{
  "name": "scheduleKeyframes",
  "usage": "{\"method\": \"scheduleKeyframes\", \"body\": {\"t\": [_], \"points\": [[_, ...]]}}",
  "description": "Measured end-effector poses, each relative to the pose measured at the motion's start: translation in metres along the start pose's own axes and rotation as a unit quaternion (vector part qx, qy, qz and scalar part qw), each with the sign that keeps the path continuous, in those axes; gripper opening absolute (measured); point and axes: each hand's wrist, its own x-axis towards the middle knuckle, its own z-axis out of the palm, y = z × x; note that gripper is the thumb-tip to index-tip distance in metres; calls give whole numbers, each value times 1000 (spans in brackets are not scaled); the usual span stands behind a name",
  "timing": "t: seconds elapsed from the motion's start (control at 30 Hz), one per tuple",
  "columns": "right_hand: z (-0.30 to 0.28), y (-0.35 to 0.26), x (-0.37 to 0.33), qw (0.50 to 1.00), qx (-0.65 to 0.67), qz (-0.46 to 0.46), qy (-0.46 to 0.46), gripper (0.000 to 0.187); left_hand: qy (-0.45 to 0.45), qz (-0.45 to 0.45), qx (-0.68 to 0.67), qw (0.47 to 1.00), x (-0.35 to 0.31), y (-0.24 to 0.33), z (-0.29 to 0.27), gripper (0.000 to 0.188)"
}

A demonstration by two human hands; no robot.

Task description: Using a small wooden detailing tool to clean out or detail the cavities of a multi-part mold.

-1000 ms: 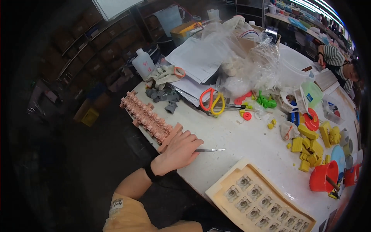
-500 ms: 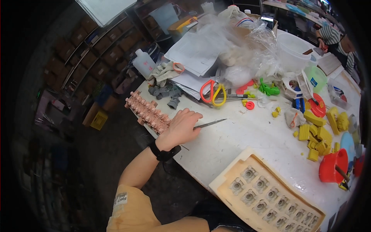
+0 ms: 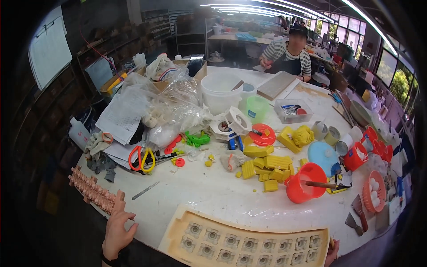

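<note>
white tabletop (image 3: 204, 193), knife (image 3: 145, 190) near mould (image 3: 240, 242)

ceiling tubes (image 3: 240, 5), windows (image 3: 387, 66) bright | left side dim | rim black, edges curved

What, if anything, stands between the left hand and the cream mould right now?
Nothing visible: only white tabletop shows between the left hand and the near end of the cream mould. The slim knife lies farther up the table, off that line. The right hand is at the mould's other end.
</note>
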Motion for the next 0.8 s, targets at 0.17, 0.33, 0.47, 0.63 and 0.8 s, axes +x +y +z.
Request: {"method": "scheduleKeyframes", "body": {"t": [0.17,0.33,0.47,0.63,0.8], "points": [[6,2,-4,1000,-11,5,-15,53,-12,94,-81,992,3,57,0,29],[-14,13,7,997,63,44,-25,51,-52,117,-176,976,2,88,25,41],[9,5,-4,997,6,59,-44,48,10,52,-170,984,-16,84,65,60],[12,8,-10,999,-8,7,-51,49,45,-13,-178,983,-16,99,77,64],[10,12,-17,990,-100,-81,-49,46,91,-22,-156,983,-12,103,93,61]]}}
